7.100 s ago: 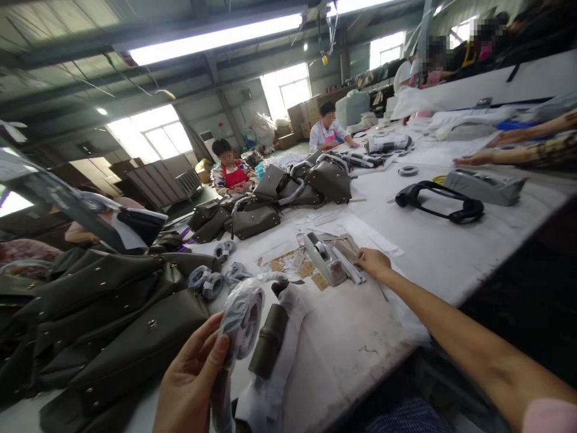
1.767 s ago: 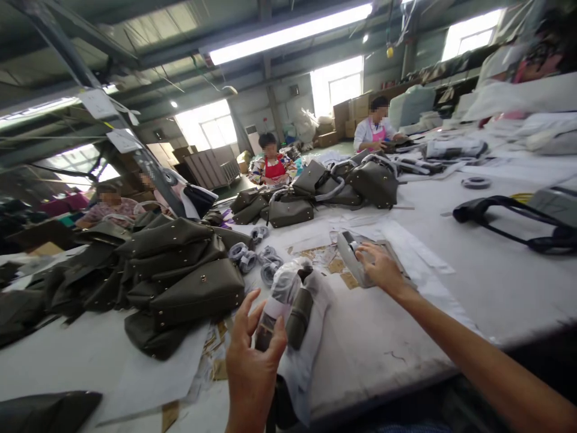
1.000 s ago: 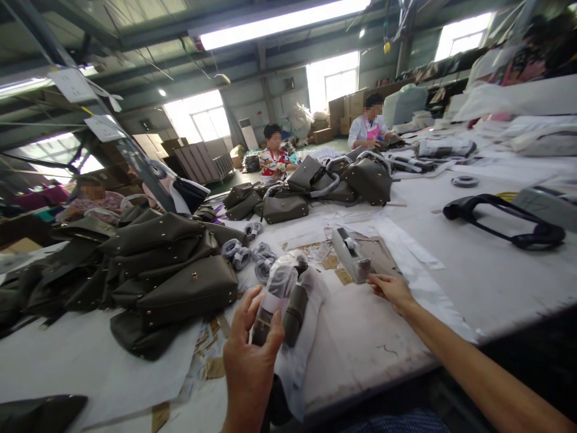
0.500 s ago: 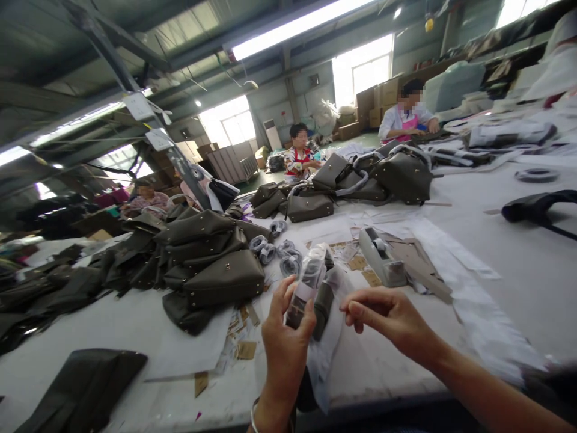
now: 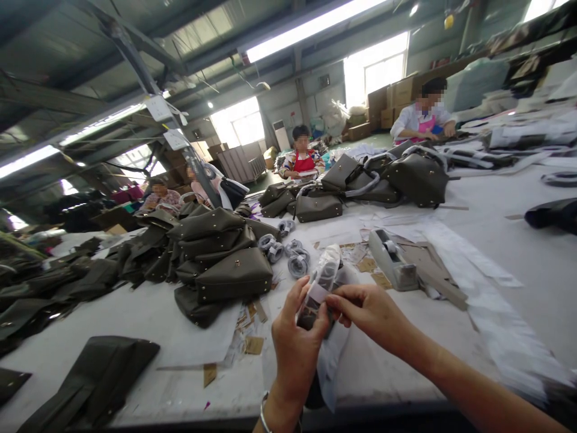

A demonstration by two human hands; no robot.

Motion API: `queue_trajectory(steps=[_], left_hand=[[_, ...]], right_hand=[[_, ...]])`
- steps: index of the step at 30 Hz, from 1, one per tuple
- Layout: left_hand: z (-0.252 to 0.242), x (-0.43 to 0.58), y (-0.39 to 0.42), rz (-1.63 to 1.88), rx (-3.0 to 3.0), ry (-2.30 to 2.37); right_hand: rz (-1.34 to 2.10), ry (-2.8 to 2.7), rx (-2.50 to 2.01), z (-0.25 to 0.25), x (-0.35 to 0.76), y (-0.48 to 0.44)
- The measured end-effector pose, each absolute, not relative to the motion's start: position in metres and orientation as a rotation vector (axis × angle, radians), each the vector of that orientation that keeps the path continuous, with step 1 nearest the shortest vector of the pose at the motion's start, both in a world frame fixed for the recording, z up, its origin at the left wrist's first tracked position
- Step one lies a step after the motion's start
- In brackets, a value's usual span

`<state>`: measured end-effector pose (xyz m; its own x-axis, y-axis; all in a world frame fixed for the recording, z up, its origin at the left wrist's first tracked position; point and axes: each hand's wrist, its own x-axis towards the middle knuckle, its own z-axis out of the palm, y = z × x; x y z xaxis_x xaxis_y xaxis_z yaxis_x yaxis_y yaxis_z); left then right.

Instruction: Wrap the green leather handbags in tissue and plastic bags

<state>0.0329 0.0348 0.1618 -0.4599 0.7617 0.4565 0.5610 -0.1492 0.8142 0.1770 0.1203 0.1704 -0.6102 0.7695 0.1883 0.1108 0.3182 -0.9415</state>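
Observation:
My left hand (image 5: 293, 343) is closed round a rolled bag strap (image 5: 328, 264) in clear wrapping, tilted upward above the table edge, with a pale band about its middle. Thumb and fingers press on its two sides. My right hand (image 5: 372, 310) has its fingertips pinched together against the right side of that band; whatever lies between them is hidden. Below both hands, a thin whitish wrapping sheet (image 5: 331, 361) hangs down with something dark behind it. Beyond the strap, several coiled straps (image 5: 297, 261) lie on the table.
A grey tape dispenser (image 5: 396, 267) stands right of centre by cardboard strips (image 5: 444, 288) and paper scraps. Dark bags (image 5: 237, 273) are piled at left, with more bags (image 5: 417, 177) farther back. A dark flat piece (image 5: 97, 379) lies front left. Co-workers (image 5: 302, 159) sit across the table.
My right hand has moved left, from apart to touching the band on the strap. My left hand keeps its hold. The whole view has shifted slightly, moving the scene rightward.

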Motion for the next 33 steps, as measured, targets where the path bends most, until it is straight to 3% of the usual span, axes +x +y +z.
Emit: queue_trajectory(steps=[15, 27, 29, 33], left_hand=[[0.164, 0.038, 0.027, 1.589, 1.610, 2.031], [0.163, 0.036, 0.034, 1.605, 1.663, 1.982], [0.165, 0.035, 0.035, 1.642, 1.698, 1.977], [0.170, 0.040, 0.032, 1.653, 1.695, 1.954]], right_hand=[[1.456, -1.753, -0.637, 0.159, 0.172, 0.119], [1.011, -1.807, -0.754, 0.158, 0.159, 0.123], [1.145, -1.793, -0.777, 0.160, 0.163, 0.121], [1.910, -1.409, -0.635, 0.168, 0.176, 0.110]])
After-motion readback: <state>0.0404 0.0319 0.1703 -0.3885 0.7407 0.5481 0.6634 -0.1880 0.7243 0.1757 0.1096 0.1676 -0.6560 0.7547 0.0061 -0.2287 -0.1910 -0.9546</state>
